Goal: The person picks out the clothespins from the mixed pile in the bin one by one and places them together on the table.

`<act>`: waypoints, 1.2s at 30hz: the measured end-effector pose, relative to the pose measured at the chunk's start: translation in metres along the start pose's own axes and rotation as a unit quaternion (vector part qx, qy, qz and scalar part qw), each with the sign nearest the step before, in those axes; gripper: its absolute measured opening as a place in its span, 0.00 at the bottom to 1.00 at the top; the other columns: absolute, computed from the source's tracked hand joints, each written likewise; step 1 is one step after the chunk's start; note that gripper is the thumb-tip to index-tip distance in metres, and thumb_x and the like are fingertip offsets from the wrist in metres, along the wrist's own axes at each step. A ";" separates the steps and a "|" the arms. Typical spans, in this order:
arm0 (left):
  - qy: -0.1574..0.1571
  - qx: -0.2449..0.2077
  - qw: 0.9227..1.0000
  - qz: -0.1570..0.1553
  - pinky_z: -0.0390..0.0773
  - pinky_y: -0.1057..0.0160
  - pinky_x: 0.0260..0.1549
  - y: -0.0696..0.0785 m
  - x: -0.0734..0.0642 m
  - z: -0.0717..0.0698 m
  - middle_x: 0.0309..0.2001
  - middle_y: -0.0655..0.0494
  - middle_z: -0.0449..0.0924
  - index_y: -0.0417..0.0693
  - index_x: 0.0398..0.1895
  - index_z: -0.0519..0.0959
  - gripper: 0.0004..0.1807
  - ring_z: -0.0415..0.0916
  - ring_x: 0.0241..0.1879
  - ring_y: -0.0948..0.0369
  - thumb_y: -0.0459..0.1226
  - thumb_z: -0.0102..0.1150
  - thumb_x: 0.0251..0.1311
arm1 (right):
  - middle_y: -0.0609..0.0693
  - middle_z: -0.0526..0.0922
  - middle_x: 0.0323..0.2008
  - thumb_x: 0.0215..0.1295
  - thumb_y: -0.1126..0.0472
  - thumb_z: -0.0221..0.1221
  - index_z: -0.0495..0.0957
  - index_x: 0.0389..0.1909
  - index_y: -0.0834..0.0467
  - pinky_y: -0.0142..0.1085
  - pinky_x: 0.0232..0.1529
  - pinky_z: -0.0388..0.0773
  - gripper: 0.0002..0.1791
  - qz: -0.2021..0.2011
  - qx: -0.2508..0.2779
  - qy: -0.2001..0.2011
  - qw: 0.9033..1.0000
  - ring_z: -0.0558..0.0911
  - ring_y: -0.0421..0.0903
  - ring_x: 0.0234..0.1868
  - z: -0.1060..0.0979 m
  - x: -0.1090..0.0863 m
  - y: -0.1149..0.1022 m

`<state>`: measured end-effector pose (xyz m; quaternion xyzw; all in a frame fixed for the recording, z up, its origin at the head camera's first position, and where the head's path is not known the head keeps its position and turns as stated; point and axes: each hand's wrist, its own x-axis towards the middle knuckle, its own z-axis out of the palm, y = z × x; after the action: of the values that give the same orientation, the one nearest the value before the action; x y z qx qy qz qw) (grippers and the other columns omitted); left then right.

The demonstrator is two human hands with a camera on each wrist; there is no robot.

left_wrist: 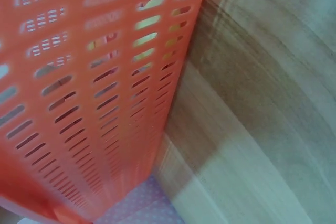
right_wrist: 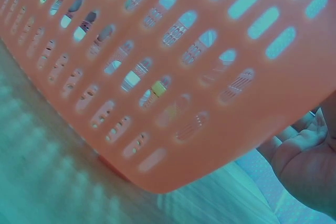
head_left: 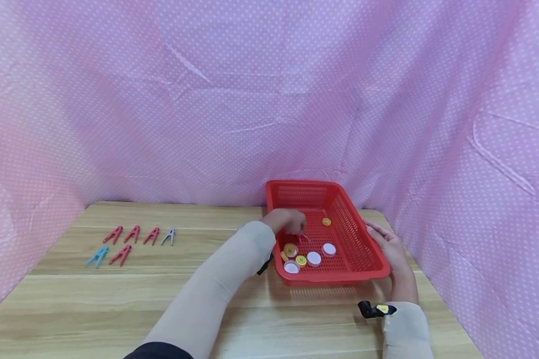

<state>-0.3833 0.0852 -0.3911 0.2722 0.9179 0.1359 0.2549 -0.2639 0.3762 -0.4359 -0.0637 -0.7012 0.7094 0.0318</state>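
Note:
A red slotted plastic basket [head_left: 364, 276] stands toward the right of the wooden table. My left hand [head_left: 293, 222] reaches over its left rim, fingers curled and pointing down. At those fingertips shows a pinkish-red clothespin [head_left: 303, 238], partly hidden by the hand. Outside the right rim, my right hand [head_left: 390, 245] grips the basket's edge; in the right wrist view the same hand [right_wrist: 307, 153] appears beside the wall's corner. White round discs [head_left: 314, 259] and yellow round tokens [head_left: 301, 261] lie in the basket's near left part, with another yellow token [head_left: 326, 222] farther back.
On the table's left lie several red clothespins [head_left: 152, 236], a blue clothespin [head_left: 98, 256] and a grey clothespin [head_left: 168, 236], spaced apart. A pink dotted cloth [head_left: 215, 109] hangs behind and around the wooden table [head_left: 130, 304].

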 end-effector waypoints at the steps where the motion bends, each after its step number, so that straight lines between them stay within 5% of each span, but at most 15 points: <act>1: 0.006 0.004 1.000 0.000 0.83 0.58 0.43 0.000 -0.001 0.001 0.41 0.56 0.81 0.54 0.44 0.84 0.07 0.79 0.42 0.57 0.36 0.68 0.64 | 0.37 0.87 0.45 0.73 0.47 0.61 0.68 0.75 0.53 0.34 0.44 0.84 0.33 0.001 0.002 0.001 1.000 0.87 0.39 0.44 0.000 0.000 0.000; 19: 0.124 0.051 0.988 0.076 0.79 0.65 0.38 0.002 0.008 0.008 0.37 0.59 0.80 0.55 0.42 0.82 0.08 0.77 0.38 0.62 0.48 0.61 0.72 | 0.38 0.87 0.46 0.74 0.47 0.59 0.67 0.76 0.52 0.36 0.45 0.84 0.33 0.009 -0.006 0.003 1.000 0.87 0.40 0.46 0.001 0.000 -0.002; 27: 0.162 0.007 0.983 0.085 0.79 0.66 0.33 0.000 0.009 0.010 0.33 0.60 0.81 0.58 0.36 0.79 0.09 0.79 0.33 0.63 0.49 0.67 0.66 | 0.37 0.87 0.45 0.74 0.48 0.60 0.68 0.75 0.53 0.35 0.44 0.84 0.32 0.003 0.006 -0.004 1.000 0.87 0.39 0.45 0.000 0.001 0.000; 36: 0.191 -0.032 0.976 0.097 0.80 0.68 0.30 0.003 0.005 0.009 0.32 0.58 0.80 0.55 0.35 0.78 0.09 0.80 0.31 0.63 0.40 0.72 0.61 | 0.39 0.88 0.45 0.75 0.49 0.60 0.69 0.75 0.53 0.35 0.43 0.85 0.31 -0.012 0.002 -0.011 1.000 0.88 0.40 0.44 0.000 0.001 0.001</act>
<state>-0.3805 0.0914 -0.3988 0.3202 0.9142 0.2387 0.0690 -0.2651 0.3762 -0.4373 -0.0476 -0.7011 0.7107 0.0330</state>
